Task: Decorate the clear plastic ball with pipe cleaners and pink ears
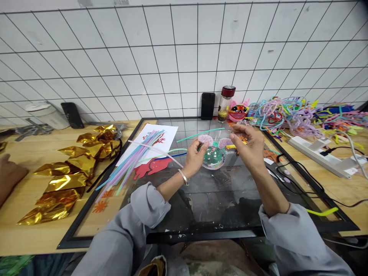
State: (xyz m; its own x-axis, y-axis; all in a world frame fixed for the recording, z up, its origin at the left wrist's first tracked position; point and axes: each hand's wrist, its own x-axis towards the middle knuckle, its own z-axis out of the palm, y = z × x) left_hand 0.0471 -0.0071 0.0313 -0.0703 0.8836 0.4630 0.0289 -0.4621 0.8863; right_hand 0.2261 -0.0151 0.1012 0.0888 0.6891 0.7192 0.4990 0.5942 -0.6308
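My left hand [194, 158] cups the left side of a clear plastic ball [214, 158] with colourful filling, held just above the dark glass panel [201, 199]. Two pink fuzzy ear-like pieces [206, 139] sit on top of the ball. My right hand [249, 145] pinches the right pink piece [225, 143] and a short yellow pipe cleaner by the ball's upper right. A teal pipe cleaner [198, 134] lies just behind the ball. A silver bracelet is on my left wrist.
A bundle of pastel pipe cleaners [135, 161] lies on white paper [161, 140] with red cutouts [152, 167] at left. Gold foil pieces [74, 168] cover the wooden table's left. A tangled pipe-cleaner heap [301, 115], power strip [322, 155], jar [225, 102] and phone [207, 106] are behind. Another person's hand [8, 174] is at far left.
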